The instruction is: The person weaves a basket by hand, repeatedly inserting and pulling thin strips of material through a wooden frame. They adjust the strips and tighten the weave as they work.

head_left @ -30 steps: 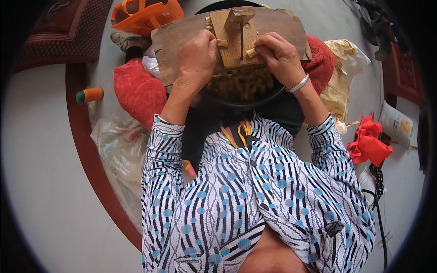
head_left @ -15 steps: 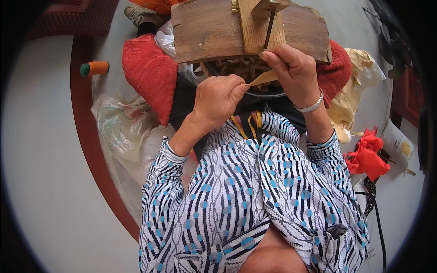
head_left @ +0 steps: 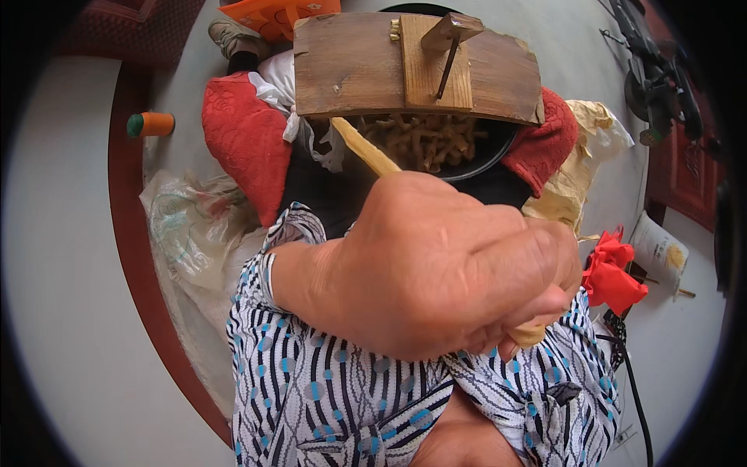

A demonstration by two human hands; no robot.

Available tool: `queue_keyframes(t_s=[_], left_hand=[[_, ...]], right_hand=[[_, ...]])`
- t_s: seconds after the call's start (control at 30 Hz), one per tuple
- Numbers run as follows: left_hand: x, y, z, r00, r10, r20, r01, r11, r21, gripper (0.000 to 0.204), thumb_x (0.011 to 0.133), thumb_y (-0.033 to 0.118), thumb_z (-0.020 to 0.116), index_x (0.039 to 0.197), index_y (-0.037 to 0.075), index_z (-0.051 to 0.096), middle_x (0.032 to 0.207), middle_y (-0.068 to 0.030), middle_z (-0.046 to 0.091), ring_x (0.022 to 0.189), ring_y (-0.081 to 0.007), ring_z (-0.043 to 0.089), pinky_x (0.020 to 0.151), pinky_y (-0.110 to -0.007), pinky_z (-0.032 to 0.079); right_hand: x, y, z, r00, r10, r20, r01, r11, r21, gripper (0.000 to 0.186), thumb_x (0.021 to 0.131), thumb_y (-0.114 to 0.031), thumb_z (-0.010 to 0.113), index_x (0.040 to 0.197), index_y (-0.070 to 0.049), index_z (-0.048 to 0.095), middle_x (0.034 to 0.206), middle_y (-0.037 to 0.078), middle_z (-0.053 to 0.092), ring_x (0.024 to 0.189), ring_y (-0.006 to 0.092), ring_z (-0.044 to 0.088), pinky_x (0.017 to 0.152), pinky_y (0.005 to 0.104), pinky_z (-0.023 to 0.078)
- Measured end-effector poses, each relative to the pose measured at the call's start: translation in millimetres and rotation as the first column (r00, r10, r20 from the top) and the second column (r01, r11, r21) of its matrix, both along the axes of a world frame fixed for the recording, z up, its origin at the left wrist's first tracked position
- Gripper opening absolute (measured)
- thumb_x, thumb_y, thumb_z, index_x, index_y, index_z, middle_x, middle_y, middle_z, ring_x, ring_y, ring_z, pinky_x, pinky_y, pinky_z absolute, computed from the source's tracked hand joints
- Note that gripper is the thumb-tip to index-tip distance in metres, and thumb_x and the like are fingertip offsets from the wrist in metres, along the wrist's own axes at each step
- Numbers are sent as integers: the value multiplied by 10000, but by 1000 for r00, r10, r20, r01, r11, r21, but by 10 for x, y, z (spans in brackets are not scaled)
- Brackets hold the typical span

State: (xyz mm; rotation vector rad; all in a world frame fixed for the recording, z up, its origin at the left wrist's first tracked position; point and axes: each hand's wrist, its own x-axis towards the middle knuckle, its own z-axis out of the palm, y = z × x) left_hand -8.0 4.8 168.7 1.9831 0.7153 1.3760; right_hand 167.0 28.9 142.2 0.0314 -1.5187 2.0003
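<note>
My left hand (head_left: 436, 265) is raised close in front of my chest, its fingers closed around a flat tan strip (head_left: 364, 148). One end of the strip sticks out beyond the back of the hand toward the board; a folded bit shows under the fingers. What seems to be part of my right hand (head_left: 573, 247) shows past the left knuckles; its fingers are hidden. Beyond lies a brown wooden board (head_left: 350, 66) with a lighter crosspiece, an upright block and a thin dark rod. Below its near edge, a dark round basin (head_left: 498, 159) holds many small tan pieces (head_left: 436, 144).
Red cloths (head_left: 243, 140) cover both my knees. An orange thread spool (head_left: 156, 124) lies at left, above a clear plastic bag (head_left: 191, 218). On the right are crumpled tan paper (head_left: 564, 179), a red cloth bundle (head_left: 611, 272) and a white cylindrical container (head_left: 661, 253).
My left hand has come up and back toward my chest with the strip, now looming large. The right hand has left the board's edge and is mostly hidden. The view has shifted slightly.
</note>
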Motion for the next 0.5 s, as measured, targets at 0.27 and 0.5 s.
queue_keyframes(t_s=[0.27,0.5], left_hand=[[-344,-291,-1457,945,319,-71,-326,905,-275,357,980,335,510,878,16,632,684,-72,585,589,-200,564,575,-303,427],[-414,-305,-1806,876,480,57,-386,765,-515,416,1014,333,457,839,-4,627,664,-42,540,584,-106,474,546,-248,378]], right_hand=[[161,-344,-497,895,-139,424,299,893,-337,232,753,-99,776,901,69,716,822,123,718,712,155,673,689,251,525],[-168,-280,-298,962,-142,233,175,976,-129,244,780,-139,778,899,63,710,804,136,706,576,170,589,578,318,467]])
